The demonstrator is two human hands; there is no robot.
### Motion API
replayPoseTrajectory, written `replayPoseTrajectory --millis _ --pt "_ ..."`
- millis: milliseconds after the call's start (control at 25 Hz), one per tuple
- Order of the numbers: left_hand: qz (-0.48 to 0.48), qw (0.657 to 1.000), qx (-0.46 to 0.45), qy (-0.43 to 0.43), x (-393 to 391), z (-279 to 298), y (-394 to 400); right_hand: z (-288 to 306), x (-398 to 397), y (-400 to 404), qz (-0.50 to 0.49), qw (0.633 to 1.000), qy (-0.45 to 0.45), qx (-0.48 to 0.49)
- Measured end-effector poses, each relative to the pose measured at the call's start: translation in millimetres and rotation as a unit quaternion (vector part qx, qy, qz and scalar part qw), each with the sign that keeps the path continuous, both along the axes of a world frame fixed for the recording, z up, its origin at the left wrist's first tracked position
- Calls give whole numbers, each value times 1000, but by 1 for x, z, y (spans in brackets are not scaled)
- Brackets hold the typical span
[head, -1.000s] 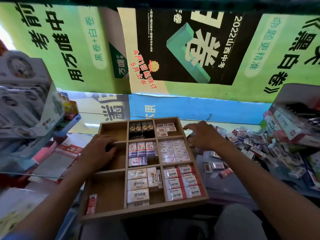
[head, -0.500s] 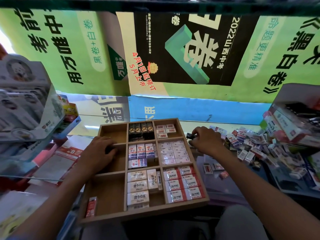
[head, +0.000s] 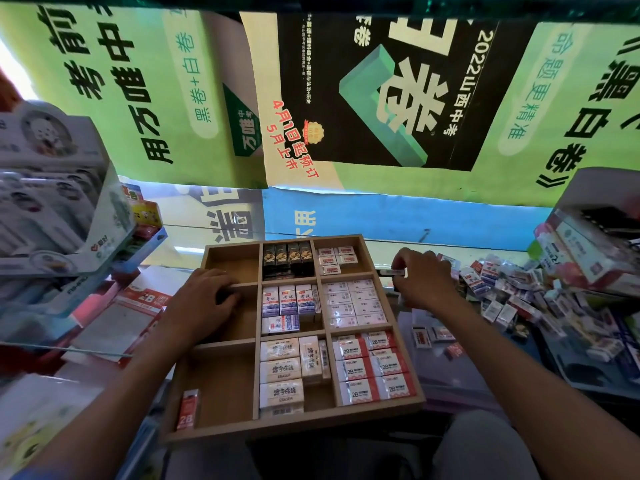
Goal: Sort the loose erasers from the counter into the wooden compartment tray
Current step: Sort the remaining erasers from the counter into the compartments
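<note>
The wooden compartment tray (head: pixel 405 341) lies in front of me, most sections filled with rows of wrapped erasers. My left hand (head: pixel 204 301) rests with curled fingers on the divider of the tray's left column; whether it grips something underneath is hidden. Just off the tray's right rim, my right hand (head: pixel 420 280) pinches a small dark eraser (head: pixel 393 272) with a white label. A heap of loose erasers (head: pixel 512 289) covers the counter to the right. One red 2B eraser (head: pixel 188 409) lies in the near-left section.
Several stray erasers (head: pixel 431 336) lie on the counter near my right forearm. Boxed stationery (head: pixel 581 251) stands at the far right. Packaged goods on a display rack (head: pixel 59 202) crowd the left. Green and black posters (head: pixel 363 98) hang behind.
My right hand reached into the loose erasers by the tray's right rim, closed on a dark eraser and lifted it a little. My left hand stayed on the tray.
</note>
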State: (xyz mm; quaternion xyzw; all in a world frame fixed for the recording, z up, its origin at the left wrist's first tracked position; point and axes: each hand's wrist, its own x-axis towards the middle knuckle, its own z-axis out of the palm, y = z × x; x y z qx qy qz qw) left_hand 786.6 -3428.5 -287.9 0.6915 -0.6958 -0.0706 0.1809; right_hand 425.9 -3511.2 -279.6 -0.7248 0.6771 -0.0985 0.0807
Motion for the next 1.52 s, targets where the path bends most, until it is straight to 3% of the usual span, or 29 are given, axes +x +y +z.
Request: replayPoseTrajectory --millis 160,320,600,720,960,1200,1320,1440,1520 --pt "1 1000 -4 2 1 -2 0 -9 -3 10 38 993 -59 -99" --pt "4 1000 -6 1 0 -2 -1 -3 -7 13 67 968 -215 -110" --pt "-3 1000 -4 0 -1 1 0 13 -3 19 59 935 -311 -158" --pt "-1 1000 -5 -4 -3 1 1 34 16 23 63 918 -366 -134" --pt "-1 1000 -8 2 -2 1 2 53 93 24 198 929 -298 -91" --pt "-3 1000 -19 13 0 -1 2 51 128 9 255 959 -124 11" --pt "-2 1000 -19 13 1 -2 1 44 132 12 254 956 -149 10" --pt "6 1000 -20 15 0 -1 1 30 134 15 230 944 -234 25" --pt "6 1000 -22 15 0 -1 1 22 134 13 237 945 -226 22"
